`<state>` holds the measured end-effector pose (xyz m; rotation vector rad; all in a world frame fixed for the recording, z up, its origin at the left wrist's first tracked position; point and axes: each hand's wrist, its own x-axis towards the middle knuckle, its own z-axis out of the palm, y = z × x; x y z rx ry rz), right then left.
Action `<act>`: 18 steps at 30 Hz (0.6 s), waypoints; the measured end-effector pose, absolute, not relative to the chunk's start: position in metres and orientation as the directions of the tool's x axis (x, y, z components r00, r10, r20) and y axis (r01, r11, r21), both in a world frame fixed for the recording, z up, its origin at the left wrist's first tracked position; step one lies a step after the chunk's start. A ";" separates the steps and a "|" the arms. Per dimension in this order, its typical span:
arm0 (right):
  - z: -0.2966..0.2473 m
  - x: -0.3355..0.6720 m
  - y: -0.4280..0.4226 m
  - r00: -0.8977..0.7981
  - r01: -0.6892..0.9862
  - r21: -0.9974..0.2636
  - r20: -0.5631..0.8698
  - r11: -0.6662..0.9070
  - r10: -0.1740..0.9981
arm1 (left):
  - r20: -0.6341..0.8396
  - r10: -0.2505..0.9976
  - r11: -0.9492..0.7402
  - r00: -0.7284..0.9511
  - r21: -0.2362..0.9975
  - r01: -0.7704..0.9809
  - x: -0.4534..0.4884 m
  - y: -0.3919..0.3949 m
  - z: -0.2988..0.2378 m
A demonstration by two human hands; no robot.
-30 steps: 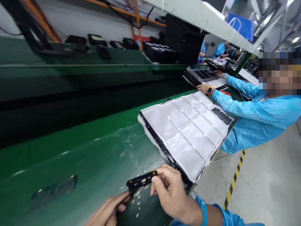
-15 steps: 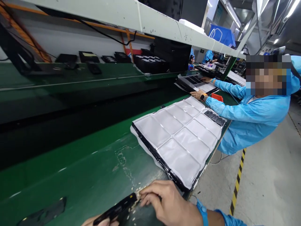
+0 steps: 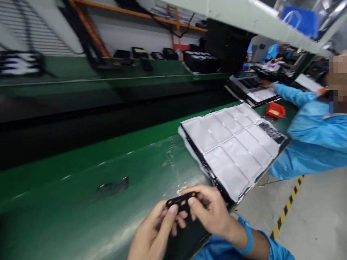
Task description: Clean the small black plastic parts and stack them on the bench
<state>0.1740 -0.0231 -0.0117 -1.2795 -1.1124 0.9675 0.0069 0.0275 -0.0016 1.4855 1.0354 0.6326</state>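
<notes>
A small flat black part [image 3: 181, 201] with yellow spots is pinched between both my hands above the near edge of the green bench [image 3: 81, 202]. My left hand [image 3: 154, 231] grips its left end from below, fingers closed. My right hand [image 3: 214, 213], with a blue cuff at the wrist, grips its right end with thumb and fingers. Another flat black part [image 3: 112, 186] lies on the bench to the left. A black tray covered with white quilted sheet [image 3: 233, 144] lies just right of my hands.
A co-worker in a blue coat [image 3: 314, 141] leans over the bench at the right, near a small red bin [image 3: 275, 110] and other trays [image 3: 252, 92]. Black parts sit on the far green shelf [image 3: 141, 57]. A yellow-black floor line [image 3: 287, 209] runs beside the bench.
The black part was lifted off the bench and is now held up in both hands. The view swung left, so the tray and co-worker sit further right.
</notes>
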 end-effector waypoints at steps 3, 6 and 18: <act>-0.009 0.179 -0.027 0.211 0.022 -0.994 0.107 0.105 0.972 | -0.177 0.858 0.108 0.482 0.980 0.168 0.013 0.022 0.010; -0.007 0.181 -0.029 0.200 -0.017 -0.993 0.112 0.118 0.973 | -0.185 0.849 0.130 0.494 0.981 0.143 0.012 0.016 0.015; -0.006 0.178 -0.028 0.200 0.045 -0.991 0.132 0.125 0.971 | -0.212 0.826 0.144 0.522 0.975 0.169 0.006 0.010 0.015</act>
